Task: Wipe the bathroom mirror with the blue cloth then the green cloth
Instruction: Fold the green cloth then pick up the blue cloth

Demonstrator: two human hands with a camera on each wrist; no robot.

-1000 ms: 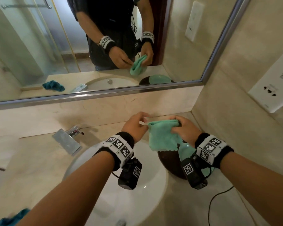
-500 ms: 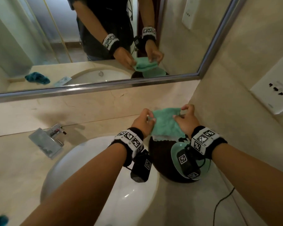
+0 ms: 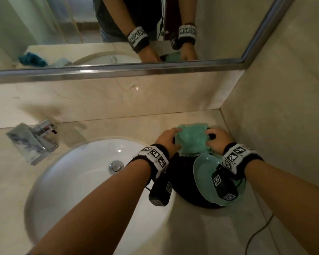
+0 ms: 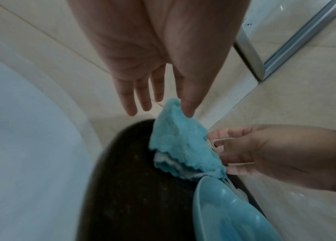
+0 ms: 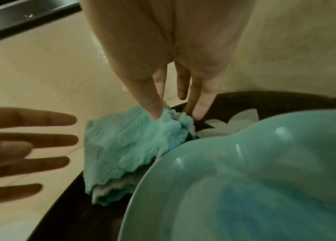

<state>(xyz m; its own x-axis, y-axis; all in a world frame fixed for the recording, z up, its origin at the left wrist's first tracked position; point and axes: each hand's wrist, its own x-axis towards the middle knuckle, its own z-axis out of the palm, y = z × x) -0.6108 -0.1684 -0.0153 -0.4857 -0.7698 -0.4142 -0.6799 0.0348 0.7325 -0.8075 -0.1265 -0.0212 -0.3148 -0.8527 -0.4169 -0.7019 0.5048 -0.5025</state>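
Pictured from above at a bathroom mirror point(image 3: 118, 24), framed in metal over a pale marble tabletop point(image 3: 99, 129) with a sunken white basin point(image 3: 77, 181). To the right, tucked into the corner by the wall: a round dark tray point(image 3: 180, 183) carrying a teal dish point(image 3: 204, 173).

Folded into a neat square and laid across the tray's far rim, just beside the dish: the green cloth point(image 3: 191, 142), apparently parked there to stay clear of the basin.

Left hand point(image 3: 166, 138) flat-fingered, grip slack, only the thumb tip touching the cloth's near corner, seemingly to steady the fold. Right hand point(image 3: 217, 142) pinching the opposite edge between thumb and fingers, probably to square it up on the tray.

Blue cloth point(image 3: 32, 59) visible only as a reflection, bunched on the tabletop far to the left, well apart from both hands. With both cloths down, wiping likely finished or close to it.
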